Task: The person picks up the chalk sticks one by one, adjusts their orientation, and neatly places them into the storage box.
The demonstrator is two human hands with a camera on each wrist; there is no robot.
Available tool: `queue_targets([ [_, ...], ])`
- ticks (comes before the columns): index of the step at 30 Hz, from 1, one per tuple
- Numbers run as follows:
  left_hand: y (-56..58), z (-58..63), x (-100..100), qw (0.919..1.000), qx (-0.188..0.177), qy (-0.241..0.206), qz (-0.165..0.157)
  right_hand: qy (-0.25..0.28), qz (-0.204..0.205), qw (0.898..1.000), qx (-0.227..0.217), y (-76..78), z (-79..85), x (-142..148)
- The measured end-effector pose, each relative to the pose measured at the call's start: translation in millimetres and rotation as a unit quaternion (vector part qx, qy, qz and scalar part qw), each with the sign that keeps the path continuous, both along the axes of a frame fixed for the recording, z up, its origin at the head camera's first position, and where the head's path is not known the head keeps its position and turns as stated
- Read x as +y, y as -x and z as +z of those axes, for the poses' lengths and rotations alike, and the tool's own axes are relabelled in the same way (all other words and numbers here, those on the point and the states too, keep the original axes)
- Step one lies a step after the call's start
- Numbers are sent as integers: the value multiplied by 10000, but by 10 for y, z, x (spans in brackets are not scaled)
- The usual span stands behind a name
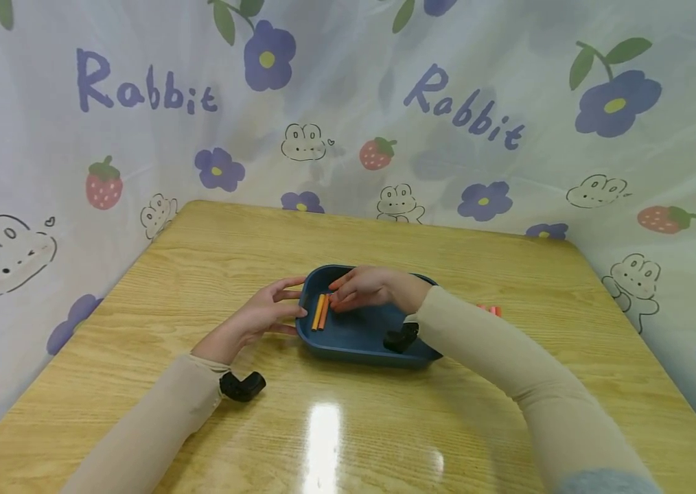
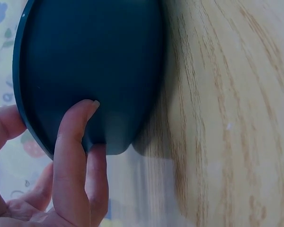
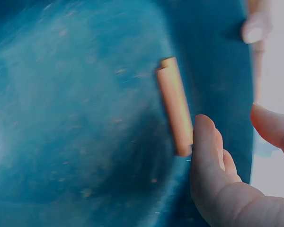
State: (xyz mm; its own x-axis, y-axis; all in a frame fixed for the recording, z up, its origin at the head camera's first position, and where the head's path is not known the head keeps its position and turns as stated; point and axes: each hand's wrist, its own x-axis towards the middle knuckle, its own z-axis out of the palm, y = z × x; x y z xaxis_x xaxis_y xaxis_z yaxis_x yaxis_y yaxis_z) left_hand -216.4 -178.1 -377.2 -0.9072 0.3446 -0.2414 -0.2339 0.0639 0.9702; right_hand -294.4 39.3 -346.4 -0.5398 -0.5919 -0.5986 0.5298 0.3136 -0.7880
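Orange stick (image 1: 325,312) lay fore-aft in tray (image 1: 354,336), just left of nearer right hand's (image 1: 366,287) parted, empty fingers; left hand (image 1: 264,312) spread against rim.

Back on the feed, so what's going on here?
A person's left hand rests against the left end of a blue tray. Their right hand is inside it, close by a yellow stick and an orange stick lying side by side. Pink sticks lie on the table, partly hidden behind the right sleeve.

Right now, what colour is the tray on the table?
The tray is dark blue, plain; it shows best in the head view.
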Motion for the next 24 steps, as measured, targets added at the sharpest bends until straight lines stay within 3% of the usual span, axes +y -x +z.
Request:
queue_targets([
  [16, 9, -3, -1, 10000, -8, -26, 12, 953, 15, 9939, 554, -194, 313, 270],
  [24, 14, -17, 10, 10000, -15, 36, 54, 1084, -286, 9877, 1089, -306, 315, 530],
])
